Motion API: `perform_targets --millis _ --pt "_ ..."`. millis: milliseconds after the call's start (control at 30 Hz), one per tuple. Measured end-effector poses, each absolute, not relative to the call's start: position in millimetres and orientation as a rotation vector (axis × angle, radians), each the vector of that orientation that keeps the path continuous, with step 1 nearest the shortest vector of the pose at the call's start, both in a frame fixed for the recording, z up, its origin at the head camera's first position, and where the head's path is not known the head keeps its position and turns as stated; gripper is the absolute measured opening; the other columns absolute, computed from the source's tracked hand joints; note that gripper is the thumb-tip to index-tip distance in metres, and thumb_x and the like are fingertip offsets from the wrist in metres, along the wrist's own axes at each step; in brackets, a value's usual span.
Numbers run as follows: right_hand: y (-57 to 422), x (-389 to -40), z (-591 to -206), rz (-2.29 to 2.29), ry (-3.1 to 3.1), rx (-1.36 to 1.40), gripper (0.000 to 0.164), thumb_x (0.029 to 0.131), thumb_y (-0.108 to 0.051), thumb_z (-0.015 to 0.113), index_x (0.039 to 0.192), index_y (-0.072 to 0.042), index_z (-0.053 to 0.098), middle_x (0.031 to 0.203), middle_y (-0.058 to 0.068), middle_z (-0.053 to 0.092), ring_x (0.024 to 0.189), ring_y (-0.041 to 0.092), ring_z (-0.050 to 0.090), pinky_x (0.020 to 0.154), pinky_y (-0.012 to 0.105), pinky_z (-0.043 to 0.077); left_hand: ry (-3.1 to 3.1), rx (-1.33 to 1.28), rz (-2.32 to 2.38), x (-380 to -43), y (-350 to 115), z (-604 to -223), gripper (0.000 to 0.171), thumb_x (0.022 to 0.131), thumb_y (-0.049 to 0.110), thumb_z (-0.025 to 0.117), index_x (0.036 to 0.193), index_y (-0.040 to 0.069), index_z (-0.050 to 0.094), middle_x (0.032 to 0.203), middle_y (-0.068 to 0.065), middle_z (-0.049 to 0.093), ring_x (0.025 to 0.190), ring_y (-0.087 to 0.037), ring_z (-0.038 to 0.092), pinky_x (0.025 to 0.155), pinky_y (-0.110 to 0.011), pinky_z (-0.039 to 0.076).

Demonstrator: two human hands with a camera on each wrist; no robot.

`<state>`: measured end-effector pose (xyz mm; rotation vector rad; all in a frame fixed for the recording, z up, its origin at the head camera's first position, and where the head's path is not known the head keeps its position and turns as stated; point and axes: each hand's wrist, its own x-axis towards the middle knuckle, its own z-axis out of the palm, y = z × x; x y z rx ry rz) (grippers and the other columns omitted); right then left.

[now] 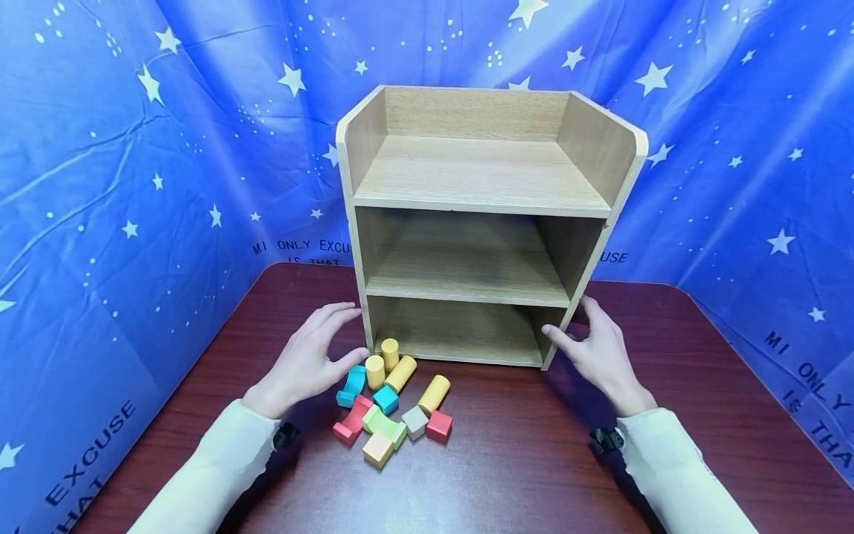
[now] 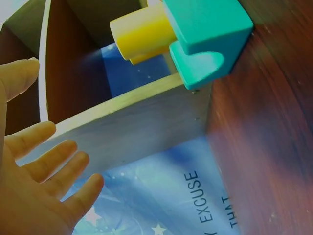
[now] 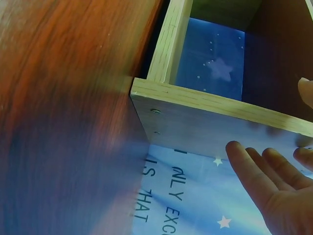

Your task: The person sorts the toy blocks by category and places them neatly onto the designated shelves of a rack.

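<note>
A light wooden shelf unit (image 1: 480, 174) with three levels stands upright on the table. My left hand (image 1: 300, 367) is beside its left side panel, fingers extended and spread; in the left wrist view the fingers (image 2: 51, 159) lie along the panel's outer side. At the right panel, my right hand (image 1: 603, 360) has its thumb in front of the panel's edge and its fingers outside, close to the wood in the right wrist view. Near the left thumb are a teal arch block (image 1: 352, 384) and several yellow cylinders (image 1: 376, 372), two of them upright.
Before the shelf's lower left lie a red arch block (image 1: 352, 421), a green arch block (image 1: 383, 426), a teal cube (image 1: 385, 399), a grey cube (image 1: 415, 423), a red cube (image 1: 439, 427) and a pale wooden block (image 1: 378, 450). Blue star-printed cloth (image 1: 167, 185) surrounds the dark red table (image 1: 520, 445).
</note>
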<state>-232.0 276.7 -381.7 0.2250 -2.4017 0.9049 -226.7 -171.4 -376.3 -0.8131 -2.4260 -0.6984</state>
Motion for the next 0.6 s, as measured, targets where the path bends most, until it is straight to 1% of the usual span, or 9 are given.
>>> perform_targets --millis 133,200,300,400,467,500,600 --pt "275.2 -231.9 -383.0 0.908 -2.402 0.216 0.06 0.079 -0.033 0.077 0.129 -0.011 0.051 0.105 0.013 0.064 0.099 0.029 0.06 0.082 0.045 0.044 -2.407 -0.853 -0.699 -225.5 -167.6 -375.0 0.059 0.079 0.033 0.076 0.129 0.007 0.057 0.133 -0.007 0.052 0.123 -0.023 0.047 0.096 -0.046 0.043" --pt "274.3 -231.9 -383.3 0.911 -2.403 0.21 0.059 0.08 -0.032 0.077 0.128 -0.011 0.051 0.104 0.013 0.065 0.097 0.028 0.061 0.078 0.043 0.047 -2.406 -0.868 -0.699 -224.3 -165.5 -374.1 0.059 0.079 0.033 0.076 0.128 0.007 0.057 0.133 -0.006 0.052 0.122 -0.023 0.048 0.095 -0.046 0.044" --pt "273.4 -232.2 -383.3 0.92 -2.405 0.202 0.056 0.08 -0.031 0.076 0.127 -0.011 0.051 0.103 0.014 0.066 0.095 0.026 0.063 0.073 0.043 0.051 -2.415 -0.884 -0.702 -222.6 -163.0 -373.5 0.059 0.079 0.034 0.076 0.128 0.008 0.057 0.132 -0.006 0.052 0.121 -0.023 0.048 0.095 -0.045 0.044" --pt "272.7 -232.5 -383.2 0.936 -2.403 0.189 0.055 0.081 -0.028 0.076 0.126 -0.01 0.051 0.102 0.015 0.066 0.094 0.027 0.063 0.071 0.044 0.053 -2.426 -0.892 -0.708 -221.1 -160.4 -373.0 0.058 0.079 0.035 0.076 0.128 0.01 0.057 0.131 -0.004 0.052 0.121 -0.022 0.048 0.096 -0.044 0.044" --pt "272.7 -232.9 -383.6 0.95 -2.399 0.184 0.053 0.081 -0.026 0.076 0.125 -0.008 0.051 0.102 0.015 0.066 0.094 0.027 0.063 0.071 0.043 0.054 -2.43 -0.897 -0.709 -220.4 -158.6 -372.7 0.058 0.079 0.035 0.076 0.128 0.011 0.057 0.131 -0.004 0.052 0.121 -0.02 0.048 0.096 -0.043 0.044" --pt "272.6 -232.9 -383.8 0.956 -2.395 0.183 0.053 0.081 -0.025 0.075 0.125 -0.008 0.051 0.102 0.015 0.066 0.094 0.027 0.063 0.07 0.041 0.054 -2.431 -0.9 -0.711 -220.0 -157.6 -372.6 0.058 0.079 0.036 0.076 0.128 0.011 0.057 0.131 -0.003 0.052 0.121 -0.02 0.048 0.096 -0.043 0.044" --pt "272.7 -233.2 -384.9 0.964 -2.384 0.187 0.051 0.082 -0.023 0.075 0.124 -0.007 0.051 0.101 0.016 0.067 0.093 0.028 0.063 0.068 0.023 0.053 -2.435 -0.911 -0.713 -218.6 -154.7 -371.6 0.058 0.08 0.037 0.075 0.129 0.012 0.056 0.132 -0.003 0.052 0.121 -0.018 0.047 0.097 -0.041 0.044"
